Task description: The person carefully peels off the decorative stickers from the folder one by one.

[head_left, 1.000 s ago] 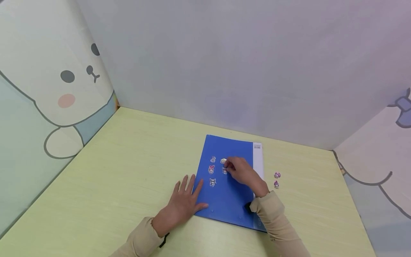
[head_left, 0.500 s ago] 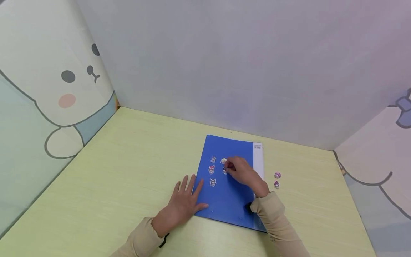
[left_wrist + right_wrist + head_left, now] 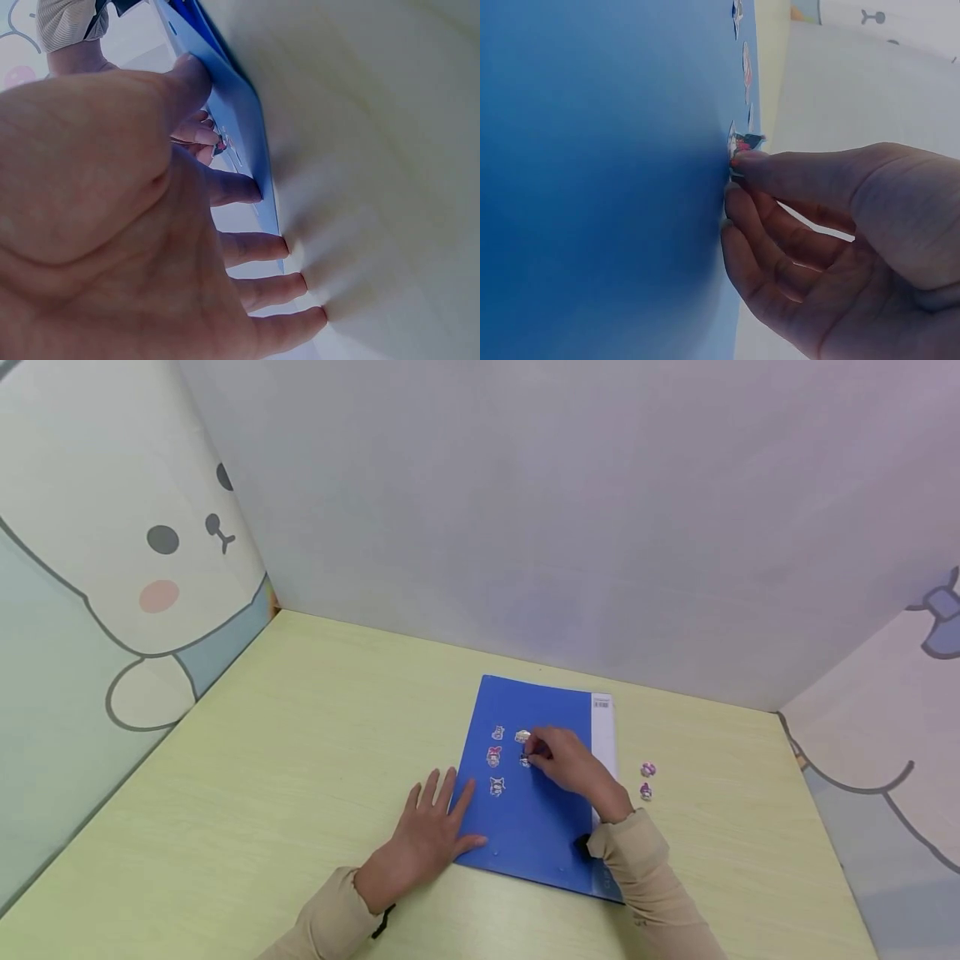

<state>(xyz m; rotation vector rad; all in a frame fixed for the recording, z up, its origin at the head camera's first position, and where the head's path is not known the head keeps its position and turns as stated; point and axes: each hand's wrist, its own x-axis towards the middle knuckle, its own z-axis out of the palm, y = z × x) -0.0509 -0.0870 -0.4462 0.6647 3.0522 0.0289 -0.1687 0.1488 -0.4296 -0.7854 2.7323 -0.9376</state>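
A blue folder (image 3: pixel 536 843) with a pale spine strip lies on the table, several small cartoon stickers on its cover. The left hand (image 3: pixel 423 839) rests spread at the folder's left edge, its thumb and index finger on the cover and other fingertips on the table. Over the cover, the right hand (image 3: pixel 566 764) pinches a small dark and red cartoon sticker (image 3: pixel 748 144) between thumb and fingers, close to the surface. Just above those fingers is a pale sticker (image 3: pixel 522 736). To their left runs a column of three, with a pink-topped sticker (image 3: pixel 493 757) in the middle.
Two purple cartoon stickers (image 3: pixel 647 781) lie on the pale yellow-green table (image 3: pixel 337 710) right of the folder. A grey wall panel (image 3: pixel 525 527) stands behind, and side panels with cartoon animals flank the table. Both forearms wear beige sleeves.
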